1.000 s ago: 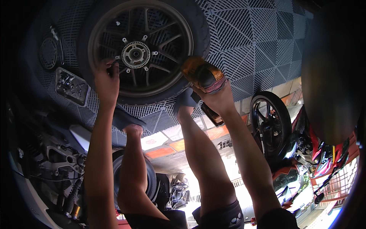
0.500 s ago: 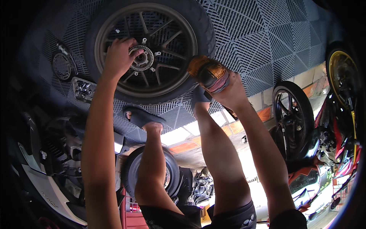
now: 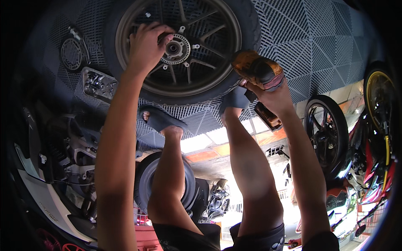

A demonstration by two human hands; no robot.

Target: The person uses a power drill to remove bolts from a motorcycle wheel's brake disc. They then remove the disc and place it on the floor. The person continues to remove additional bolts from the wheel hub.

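Note:
A spoked motorcycle wheel (image 3: pixel 193 88) with a black tyre (image 3: pixel 251 31) lies flat on the floor. At its hub is a toothed metal ring (image 3: pixel 184 48) with several bolt tabs around it. My left hand (image 3: pixel 147 48) rests over the ring's left side, thumb and bent forefinger apart; its other fingertips are partly hidden. By the tyre's right edge, my right hand (image 3: pixel 274 98) wraps round the grip of a worn orange-and-black cordless power tool (image 3: pixel 256 67). The tool's battery end (image 3: pixel 268 117) shows below the hand. Its nose points up-left; I cannot make out a bit.
Left of the wheel lie a metal tray of small parts (image 3: pixel 98 85) and a round slotted part (image 3: pixel 72 54). My sandalled feet (image 3: pixel 161 121) stand just below the tyre. Another wheel (image 3: pixel 324 136) stands at right beside motorcycles (image 3: pixel 370 167); a motorcycle (image 3: pixel 50 205) occupies the lower left.
The view has shifted, so the wheel sits higher and farther right. The power tool has turned slightly and its battery end shows more. My left hand stays at the ring, its thumb drawn back from the hub centre.

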